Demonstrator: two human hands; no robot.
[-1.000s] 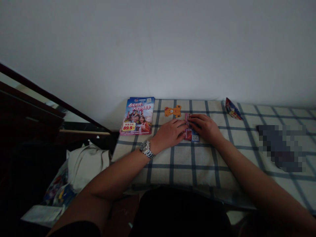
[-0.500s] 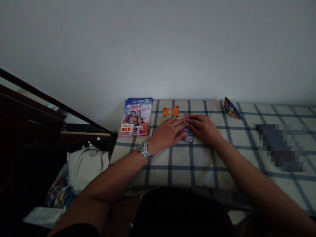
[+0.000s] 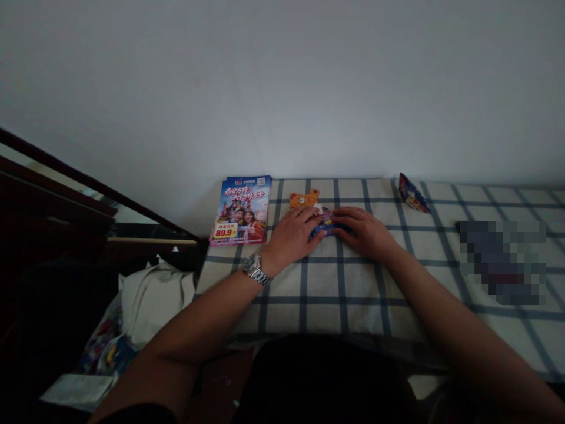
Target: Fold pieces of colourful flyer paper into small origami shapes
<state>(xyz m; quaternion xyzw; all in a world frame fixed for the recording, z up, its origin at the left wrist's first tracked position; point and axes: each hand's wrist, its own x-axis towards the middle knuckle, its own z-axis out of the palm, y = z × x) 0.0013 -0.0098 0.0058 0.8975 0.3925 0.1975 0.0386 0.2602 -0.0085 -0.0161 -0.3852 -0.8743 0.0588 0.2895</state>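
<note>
I can read only "89.9", on a yellow price tag in the lower left of the flyer [image 3: 241, 209], which lies just left of the orange bear [image 3: 304, 199]. The flyer's headline characters are too small for me to read, as is the print on the folded paper [image 3: 324, 222] just below the bear.

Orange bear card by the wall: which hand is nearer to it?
Left. The left hand sits just in front of the orange bear card, fingers nearly reaching it; the right hand lies farther off, to its right.
</note>
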